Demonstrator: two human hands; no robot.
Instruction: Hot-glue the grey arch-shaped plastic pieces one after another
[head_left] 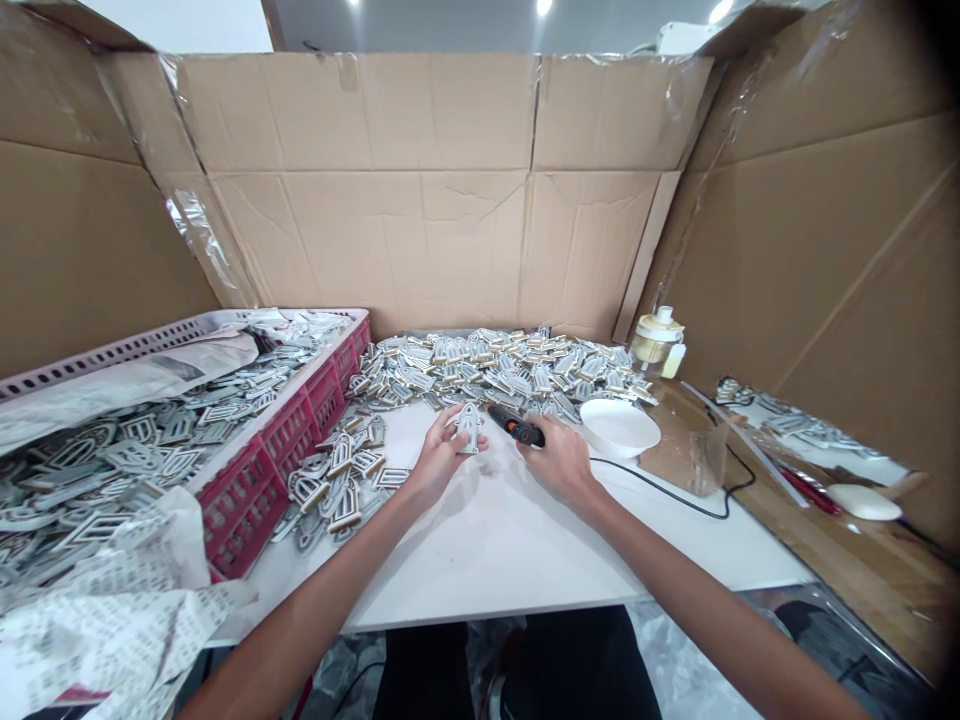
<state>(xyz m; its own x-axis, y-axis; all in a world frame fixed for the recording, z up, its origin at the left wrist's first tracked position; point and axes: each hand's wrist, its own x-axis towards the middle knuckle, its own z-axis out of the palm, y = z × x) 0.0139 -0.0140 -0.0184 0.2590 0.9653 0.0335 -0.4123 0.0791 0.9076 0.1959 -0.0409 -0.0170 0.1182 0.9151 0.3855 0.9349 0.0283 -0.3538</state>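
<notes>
My left hand (437,458) pinches a small pale grey slotted piece (469,428) upright above the white tabletop (480,540). My right hand (561,455) is wrapped round a black corded hand tool (516,425) with orange marks. The tool's front end points left and away, close to the piece but seemingly apart from it; its exact kind does not show. Behind both hands spreads a heap of similar grey pieces (480,365), several with tan edges. A smaller pile (345,475) lies left of my left hand. A white bowl (619,428) sits just right of my right hand.
A pink and white crate (247,490) full of grey pieces and newspaper (127,590) stands at left. A black cord (675,490) loops right. A capped bottle (658,342) stands at back right. Cardboard walls (375,200) enclose three sides.
</notes>
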